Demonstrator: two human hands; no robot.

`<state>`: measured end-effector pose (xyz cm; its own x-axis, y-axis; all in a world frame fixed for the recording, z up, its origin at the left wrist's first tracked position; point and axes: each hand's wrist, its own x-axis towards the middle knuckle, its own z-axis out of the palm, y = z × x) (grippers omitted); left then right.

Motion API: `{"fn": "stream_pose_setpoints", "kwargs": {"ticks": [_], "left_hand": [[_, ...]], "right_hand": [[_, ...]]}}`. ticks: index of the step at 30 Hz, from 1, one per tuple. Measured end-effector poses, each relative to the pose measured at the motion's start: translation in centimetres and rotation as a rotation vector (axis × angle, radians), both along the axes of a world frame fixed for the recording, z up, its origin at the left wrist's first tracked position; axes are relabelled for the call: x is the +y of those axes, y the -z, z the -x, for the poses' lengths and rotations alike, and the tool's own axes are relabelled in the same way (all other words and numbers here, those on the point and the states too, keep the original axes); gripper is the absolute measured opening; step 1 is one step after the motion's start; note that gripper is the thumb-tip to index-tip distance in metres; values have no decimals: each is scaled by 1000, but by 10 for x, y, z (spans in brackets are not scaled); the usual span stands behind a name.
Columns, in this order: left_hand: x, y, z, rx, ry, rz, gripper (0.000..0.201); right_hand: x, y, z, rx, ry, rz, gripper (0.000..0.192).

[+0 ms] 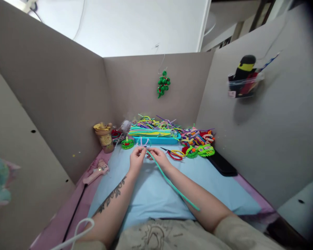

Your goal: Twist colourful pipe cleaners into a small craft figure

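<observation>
My left hand (137,159) and my right hand (158,157) meet over the blue cloth, fingertips pinched close together. Between them is a small looped frame of teal and lilac pipe cleaners (144,141), standing up beyond the fingers. A long teal pipe cleaner (169,181) runs from the fingertips back across my right forearm, its near end loose. The exact spot where the pieces join is hidden by my fingers. Just right of my right hand lie scissors (175,155) with red and yellow handles. A green fuzzy piece (127,143) sits beyond my left hand.
Behind stands a blue tray (156,140) heaped with pipe cleaners. Colourful braided pieces (197,137), green fuzzy pieces (206,150) and a black flat case (223,165) lie right. Left are a cup (104,140) and a pink glue gun (96,174) with a cord. Grey panels enclose the table.
</observation>
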<state>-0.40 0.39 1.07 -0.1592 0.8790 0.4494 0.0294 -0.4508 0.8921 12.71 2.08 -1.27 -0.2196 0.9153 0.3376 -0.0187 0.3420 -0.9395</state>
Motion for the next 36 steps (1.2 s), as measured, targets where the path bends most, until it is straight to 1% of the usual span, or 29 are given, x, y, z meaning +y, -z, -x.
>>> {"fn": "stream_pose_setpoints", "kwargs": {"ticks": [1, 3, 5, 6, 7, 9, 11, 12, 14, 18, 22, 24, 27, 30, 33, 36], "left_hand": [[2, 4, 2, -18, 35, 40, 22], [7, 11, 4, -95, 78, 117, 24], [10, 15, 5, -180, 104, 175, 26], [12, 16, 5, -202, 140, 202, 26], [13, 17, 4, -218, 169, 224, 27], [14, 19, 1, -217, 198, 256, 28], [14, 21, -1, -194, 183, 270, 28], [14, 22, -2, -177, 174, 273, 28], [13, 23, -3, -141, 176, 268, 27], [11, 23, -3, -70, 186, 256, 29], [11, 23, -3, -64, 164, 250, 31], [13, 25, -3, -83, 141, 257, 32], [15, 27, -1, -69, 97, 254, 36], [16, 29, 2, 59, 39, 165, 36], [15, 30, 5, 258, -40, 30, 28], [14, 29, 7, 404, -127, -44, 23]], "right_hand": [[1, 5, 3, 33, -41, 21, 31], [-1, 11, 6, 91, -66, -31, 33], [-7, 11, 8, 106, -82, -112, 45], [-9, 9, 8, 108, -85, -141, 48], [-11, 8, 8, 112, -77, -157, 47], [-12, 5, 6, 126, 1, -162, 33], [-10, 3, 4, 117, 129, -149, 21], [-8, 3, 2, 110, 186, -140, 19], [-4, 2, 0, 112, 239, -118, 18], [0, 3, -2, 209, 262, -61, 24], [2, 4, -4, 293, 298, -6, 26], [1, 5, -4, 321, 270, 28, 27], [0, 7, -4, 340, 185, 75, 29], [0, 8, -3, 322, 125, 98, 32], [1, 9, -3, 319, 125, 110, 33], [1, 10, -5, 320, 126, 110, 34]]}}
